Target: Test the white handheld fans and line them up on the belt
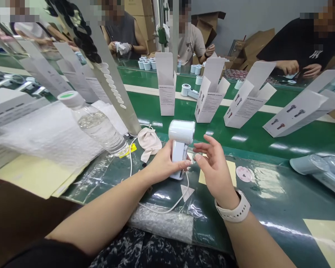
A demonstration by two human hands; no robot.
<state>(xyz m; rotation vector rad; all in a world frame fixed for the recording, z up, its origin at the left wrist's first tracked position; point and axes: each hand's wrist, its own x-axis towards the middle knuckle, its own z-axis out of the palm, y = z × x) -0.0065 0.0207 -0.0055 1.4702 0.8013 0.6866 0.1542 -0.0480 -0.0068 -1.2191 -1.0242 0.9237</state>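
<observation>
My left hand [163, 163] is wrapped round the handle of a light blue handheld device [181, 132], which stands upright with its round head on top. Just right of the device, my right hand [213, 165] has its fingers apart and holds nothing; a pale watch band circles that wrist. A white cable [167, 211] loops below the device over the dark green table mat [268, 208]. Left of my left hand lies a crumpled pinkish cloth [150, 140]. Under my right hand is a yellow paper [231, 172].
Several open white boxes [167, 98] stand on the green belt [147, 100] ahead. A water bottle [97, 126] leans at the left beside a metal post [111, 82]. More light blue devices [321, 167] lie at the right. People work across the belt.
</observation>
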